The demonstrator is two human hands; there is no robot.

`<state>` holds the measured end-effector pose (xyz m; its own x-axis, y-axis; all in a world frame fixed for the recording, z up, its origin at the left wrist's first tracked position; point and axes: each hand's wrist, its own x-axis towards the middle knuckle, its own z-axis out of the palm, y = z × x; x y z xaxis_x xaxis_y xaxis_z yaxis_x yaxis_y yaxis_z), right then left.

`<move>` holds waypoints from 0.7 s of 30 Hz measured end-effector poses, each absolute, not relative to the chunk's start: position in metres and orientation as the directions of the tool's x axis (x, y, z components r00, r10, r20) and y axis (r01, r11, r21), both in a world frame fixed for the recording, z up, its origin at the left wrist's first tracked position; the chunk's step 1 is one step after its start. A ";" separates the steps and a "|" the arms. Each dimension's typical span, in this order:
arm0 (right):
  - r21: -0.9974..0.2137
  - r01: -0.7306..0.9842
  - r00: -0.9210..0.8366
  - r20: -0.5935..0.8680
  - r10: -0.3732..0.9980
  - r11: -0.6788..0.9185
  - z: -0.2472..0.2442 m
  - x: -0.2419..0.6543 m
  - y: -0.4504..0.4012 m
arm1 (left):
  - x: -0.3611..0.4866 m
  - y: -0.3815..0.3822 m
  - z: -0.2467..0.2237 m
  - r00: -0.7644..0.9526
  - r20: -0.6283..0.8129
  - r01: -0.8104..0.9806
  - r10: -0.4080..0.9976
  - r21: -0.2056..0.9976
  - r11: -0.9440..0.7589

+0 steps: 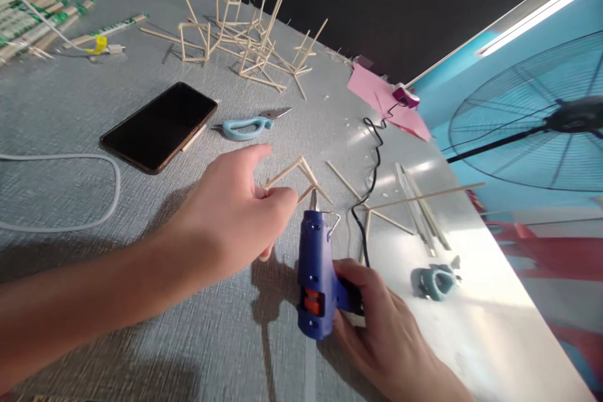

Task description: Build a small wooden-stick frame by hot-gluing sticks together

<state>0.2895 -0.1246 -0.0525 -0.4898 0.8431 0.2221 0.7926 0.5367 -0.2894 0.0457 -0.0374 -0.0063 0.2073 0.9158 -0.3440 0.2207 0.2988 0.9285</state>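
Observation:
A blue glue gun with an orange-red part is gripped in my right hand, whose fingers wrap round its handle. Its metal nozzle touches or nearly touches a corner of a small frame of thin wooden sticks. My left hand pinches the near left end of that frame between thumb and fingers. Just beyond my left hand lie light blue scissors. To their left is a black phone. Right of the glue gun, a joined piece of thin sticks rests on the table.
Several stick frames stand at the back. Packaged sticks and a white cable lie left. A black cord runs towards pink paper. Blue-grey clippers lie right; a large fan stands beyond the table.

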 end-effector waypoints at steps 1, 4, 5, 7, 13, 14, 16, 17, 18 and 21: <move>-0.285 0.796 -0.489 0.217 0.845 0.534 -0.053 0.290 -0.125 | 0.046 -0.037 -0.007 0.206 -0.345 0.221 0.916 0.928 0.300; -0.259 0.808 -0.489 0.209 0.847 0.530 -0.054 0.291 -0.126 | 0.045 -0.038 -0.007 0.205 -0.346 0.235 0.916 0.926 0.296; -0.252 0.811 -0.488 0.207 0.848 0.528 -0.054 0.292 -0.126 | 0.045 -0.037 -0.008 0.205 -0.341 0.238 0.917 0.926 0.291; -0.245 0.812 -0.489 0.208 0.847 0.529 -0.054 0.293 -0.127 | 0.046 -0.037 -0.008 0.206 -0.332 0.238 0.921 0.929 0.282; -0.233 0.810 -0.500 0.206 0.841 0.538 -0.053 0.292 -0.127 | 0.046 -0.036 -0.008 0.197 -0.342 0.246 0.919 0.925 0.292; -0.230 0.811 -0.500 0.205 0.841 0.538 -0.052 0.292 -0.127 | 0.047 -0.036 -0.008 0.199 -0.334 0.240 0.921 0.928 0.284; -0.234 0.813 -0.498 0.197 0.845 0.534 -0.052 0.291 -0.127 | 0.047 -0.037 -0.008 0.204 -0.323 0.223 0.924 0.934 0.278; -0.240 0.813 -0.496 0.192 0.847 0.530 -0.052 0.291 -0.127 | 0.047 -0.037 -0.007 0.204 -0.325 0.214 0.923 0.935 0.282; -0.246 0.814 -0.493 0.187 0.849 0.527 -0.052 0.292 -0.127 | 0.047 -0.038 -0.005 0.203 -0.330 0.208 0.922 0.935 0.289; -0.258 0.811 -0.491 0.186 0.851 0.525 -0.053 0.292 -0.127 | 0.047 -0.039 -0.001 0.194 -0.344 0.209 0.919 0.930 0.304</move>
<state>0.2922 -0.1274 -0.0529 -0.4915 0.8507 0.1864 0.8110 0.5251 -0.2578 0.0470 -0.0394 -0.0009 0.1935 0.9190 -0.3435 0.2087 0.3036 0.9297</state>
